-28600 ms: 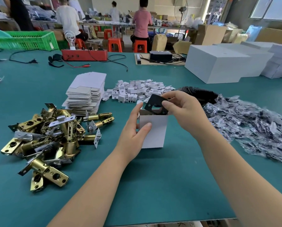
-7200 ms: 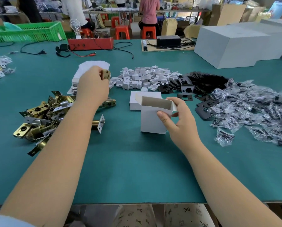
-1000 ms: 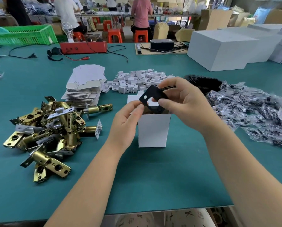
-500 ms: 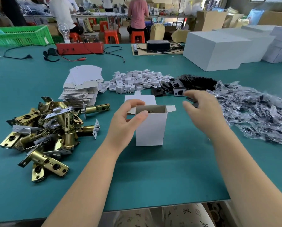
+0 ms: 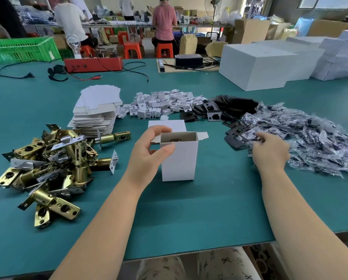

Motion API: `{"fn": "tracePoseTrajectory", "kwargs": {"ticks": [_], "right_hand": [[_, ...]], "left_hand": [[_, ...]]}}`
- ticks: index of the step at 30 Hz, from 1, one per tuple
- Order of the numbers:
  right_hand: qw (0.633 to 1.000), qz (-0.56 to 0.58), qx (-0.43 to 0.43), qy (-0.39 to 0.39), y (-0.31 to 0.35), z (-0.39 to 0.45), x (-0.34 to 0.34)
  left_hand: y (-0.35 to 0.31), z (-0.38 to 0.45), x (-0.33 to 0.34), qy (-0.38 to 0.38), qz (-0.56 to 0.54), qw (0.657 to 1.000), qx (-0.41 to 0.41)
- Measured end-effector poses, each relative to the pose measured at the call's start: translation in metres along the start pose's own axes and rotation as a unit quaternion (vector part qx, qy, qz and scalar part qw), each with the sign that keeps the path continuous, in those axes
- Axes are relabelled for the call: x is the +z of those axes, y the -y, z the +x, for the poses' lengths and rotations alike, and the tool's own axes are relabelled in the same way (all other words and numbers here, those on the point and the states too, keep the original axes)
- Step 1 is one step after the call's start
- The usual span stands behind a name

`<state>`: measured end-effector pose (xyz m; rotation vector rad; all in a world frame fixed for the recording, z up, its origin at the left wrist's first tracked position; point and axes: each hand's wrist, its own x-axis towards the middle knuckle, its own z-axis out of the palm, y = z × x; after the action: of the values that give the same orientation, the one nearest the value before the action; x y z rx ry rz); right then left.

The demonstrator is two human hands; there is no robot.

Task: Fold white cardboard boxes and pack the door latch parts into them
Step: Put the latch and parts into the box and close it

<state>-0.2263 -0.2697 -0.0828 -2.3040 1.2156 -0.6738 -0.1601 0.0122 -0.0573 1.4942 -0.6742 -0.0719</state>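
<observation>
the white cardboard box [image 5: 179,158] stood upright on the table with its top flaps open and a brass part visible inside, brass door latches [image 5: 47,164] lay heaped to its left, and flat box blanks [image 5: 96,112] were stacked behind them.

Right hand [image 5: 270,152] fingertips hidden among plastic bags [image 5: 310,138], grip unclear; white box [image 5: 179,158] contents mostly hidden.

Matt cardboard box [image 5: 179,158], glossy brass latches [image 5: 47,162]
</observation>
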Motion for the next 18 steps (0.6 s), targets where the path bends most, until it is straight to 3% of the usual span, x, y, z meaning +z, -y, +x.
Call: {"fn": "tracePoseTrajectory", "kwargs": {"ticks": [7,10,14,18], "right_hand": [[0.973,0.207,-0.032,-0.100,0.000,-0.004,-0.004],[0.954,0.274,-0.050,-0.109,0.009,-0.011,-0.009],[0.923,0.360,-0.119,-0.067,0.039,-0.032,-0.024],[0.871,0.438,-0.213,0.064,0.078,-0.059,-0.039]], "left_hand": [[0.000,0.000,0.000,0.001,0.001,1.000,0.003],[-0.001,-0.001,0.000,0.002,-0.001,1.000,0.003],[0.000,-0.001,0.000,0.006,-0.003,1.000,0.000],[0.002,0.001,-0.002,0.006,-0.008,1.000,-0.006]]}}
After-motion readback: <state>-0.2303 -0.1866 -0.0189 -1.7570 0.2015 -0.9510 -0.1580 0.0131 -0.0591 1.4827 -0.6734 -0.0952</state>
